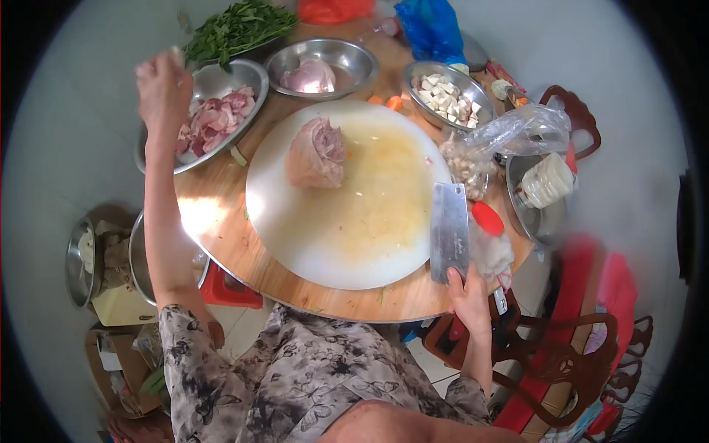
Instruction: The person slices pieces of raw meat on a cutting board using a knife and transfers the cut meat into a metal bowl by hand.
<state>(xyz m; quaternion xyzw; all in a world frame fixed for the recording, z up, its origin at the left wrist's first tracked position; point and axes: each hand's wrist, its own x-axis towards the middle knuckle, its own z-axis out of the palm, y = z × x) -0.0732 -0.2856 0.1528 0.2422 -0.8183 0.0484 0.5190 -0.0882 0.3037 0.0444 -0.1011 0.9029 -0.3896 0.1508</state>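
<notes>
My right hand (pixel 470 301) grips a cleaver (pixel 450 232) by its handle. The broad blade lies over the right edge of a round white cutting board (pixel 384 251). On the board's upper left part sits a large piece of raw meat (pixel 314 155) with skin on it. My left hand (pixel 164 92) is raised near the left rim of an oval metal bowl (pixel 258 81) of cut raw meat (pixel 218 122). Its fingers are curled together and slightly blurred; a pale bit shows at the fingertips, too small to name.
Behind the board stand a metal bowl (pixel 373 63) holding a piece of meat, leafy greens (pixel 240 29) and a bowl of white cubes (pixel 447 100). A clear plastic bag (pixel 528 129), a blue bag (pixel 432 33) and a jar (pixel 546 179) are at the right. Wooden chairs (pixel 569 362) stand at the lower right.
</notes>
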